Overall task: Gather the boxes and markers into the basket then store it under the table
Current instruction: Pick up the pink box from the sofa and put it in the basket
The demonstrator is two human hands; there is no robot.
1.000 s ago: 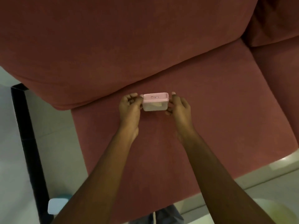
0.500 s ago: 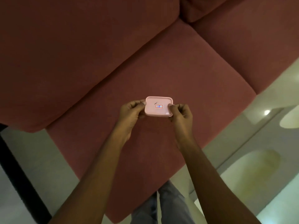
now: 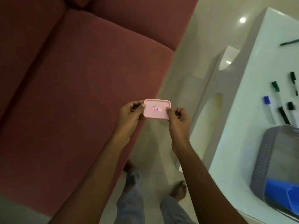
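Currently, the left hand (image 3: 129, 116) and right hand (image 3: 178, 120) are clamped on opposite ends of the small pink lidded plastic box (image 3: 157, 108); level carry, probably toward the grey woven basket (image 3: 265, 159) on the white desk (image 3: 242, 143), right.

The only readable marking is on the pink box (image 3: 157, 108): a small rectangular label (image 3: 157, 109) with a red border sits near the middle of its lid, and a handwritten "18" in blue ink stands inside that border. Just above and left of the label, on the same lid, is a short dark slanted stroke, which forms no letter or digit. The left hand (image 3: 129, 118) and the right hand (image 3: 178, 120) pinch the box at its two short ends, their thumbs lying on the lid at either side of the label without covering it. The markers (image 3: 282, 109) to the right of the box are too blurred for any print to be read.
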